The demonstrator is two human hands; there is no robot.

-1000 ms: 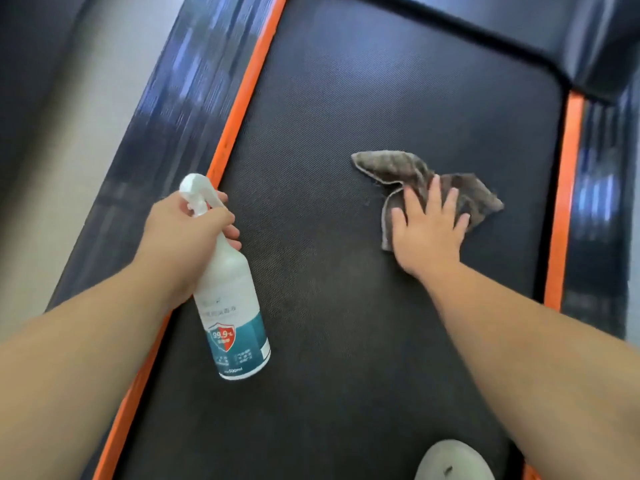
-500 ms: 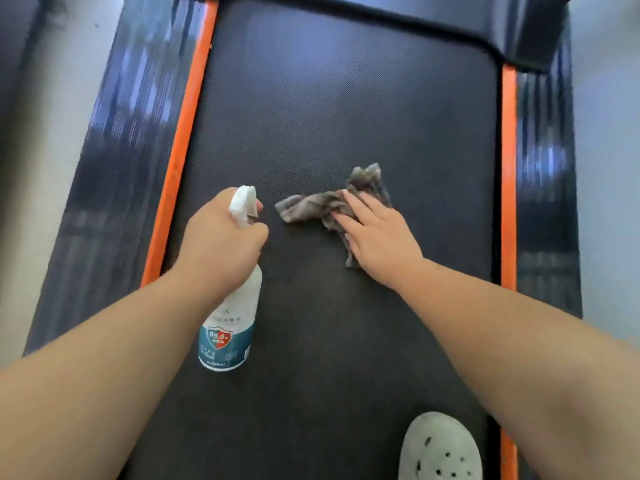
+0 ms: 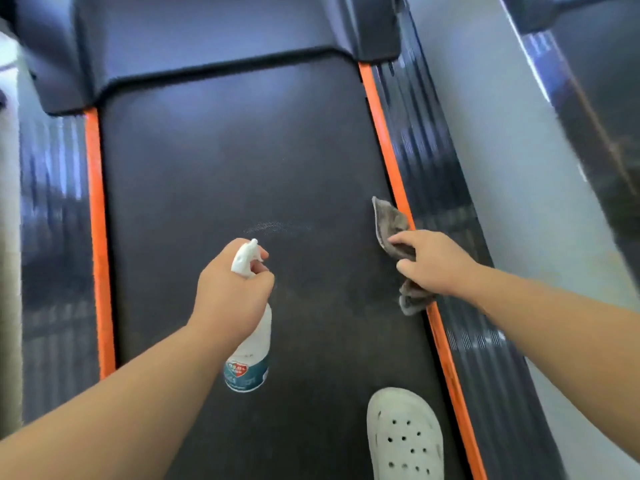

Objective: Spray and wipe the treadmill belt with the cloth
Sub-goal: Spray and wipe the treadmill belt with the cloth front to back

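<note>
Your left hand (image 3: 232, 289) has its grip curled round the neck of the white spray bottle (image 3: 251, 341), nozzle aimed up the treadmill belt (image 3: 242, 150). Your right hand (image 3: 433, 263) pinches the grey cloth (image 3: 391, 223), bunched at the belt's right edge with its long axis along the orange side strip (image 3: 388, 150); through the blur I cannot tell whether it presses down. A faint damp patch (image 3: 277, 226) lies left of the cloth, just ahead of the nozzle, so the next wipe likely sweeps leftward.

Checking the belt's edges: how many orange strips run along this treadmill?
2: one orange edge strip along the black belt's left side, one along its right, partly under the grey cloth.
</note>
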